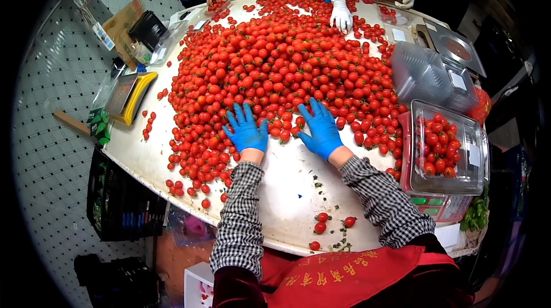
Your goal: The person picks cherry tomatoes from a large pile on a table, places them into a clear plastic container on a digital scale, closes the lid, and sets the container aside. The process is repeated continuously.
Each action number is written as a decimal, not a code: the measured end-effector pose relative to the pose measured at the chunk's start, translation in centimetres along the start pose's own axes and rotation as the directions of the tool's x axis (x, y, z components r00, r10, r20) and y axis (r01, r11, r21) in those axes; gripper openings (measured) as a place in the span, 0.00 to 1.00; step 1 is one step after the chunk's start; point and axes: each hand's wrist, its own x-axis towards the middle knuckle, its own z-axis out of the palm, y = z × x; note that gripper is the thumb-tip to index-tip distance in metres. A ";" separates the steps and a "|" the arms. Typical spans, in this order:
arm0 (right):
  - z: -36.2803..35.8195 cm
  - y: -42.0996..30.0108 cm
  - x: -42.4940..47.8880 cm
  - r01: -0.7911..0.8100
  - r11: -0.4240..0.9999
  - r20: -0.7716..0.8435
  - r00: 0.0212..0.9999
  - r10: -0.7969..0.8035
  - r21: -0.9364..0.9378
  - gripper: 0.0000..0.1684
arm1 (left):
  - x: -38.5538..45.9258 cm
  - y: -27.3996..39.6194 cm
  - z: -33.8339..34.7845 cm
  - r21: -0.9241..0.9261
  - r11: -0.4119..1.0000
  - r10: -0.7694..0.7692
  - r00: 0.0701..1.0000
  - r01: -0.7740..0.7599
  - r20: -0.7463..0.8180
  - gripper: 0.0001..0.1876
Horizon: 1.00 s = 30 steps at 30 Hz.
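Observation:
A broad heap of red cherry tomatoes (275, 62) covers much of the white table (284, 196). My left hand (246, 129), in a blue glove, lies palm down with spread fingers at the heap's near edge. To its right, my right hand (320, 129), gloved the same way, also rests palm down, its fingertips among the tomatoes. Neither hand is closed around anything. A few tomatoes sit between the two hands. On the right, an open clear plastic clamshell box (447, 185) with tomatoes in it stands on a red scale (407, 153).
Nested clear boxes (419, 73) and another scale (456, 47) are at the back right. A yellow-edged device (140, 97) stands at the left rim. Two people are across the table; one's white-gloved hand (341, 14) touches the heap. Loose tomatoes (320, 222) and stem bits lie near my apron.

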 end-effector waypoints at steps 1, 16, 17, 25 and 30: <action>0.7 -0.6 0.6 -0.016 0.997 0.047 0.999 0.020 -0.076 0.47 | -0.3 0.3 0.4 0.037 0.999 0.027 0.999 -0.028 0.019 0.42; -1.5 -3.0 -8.1 0.286 0.958 0.203 0.938 -0.280 0.000 0.49 | -13.7 0.5 -5.5 -0.281 0.870 0.450 0.885 -0.405 0.120 0.45; -2.1 -2.7 -8.3 0.264 0.964 0.184 0.947 -0.263 0.019 0.49 | -14.2 0.5 -6.4 -0.289 0.868 0.455 0.880 -0.405 0.134 0.46; -3.3 0.3 -8.7 -0.026 0.991 0.133 0.990 0.044 -0.130 0.54 | -16.3 -4.4 -7.0 -0.155 0.984 0.121 0.973 -0.091 0.197 0.59; -2.7 -1.4 -8.0 0.001 0.996 0.250 0.968 0.022 -0.092 0.53 | -15.1 -4.2 -6.1 -0.234 0.955 0.200 0.978 -0.180 0.062 0.50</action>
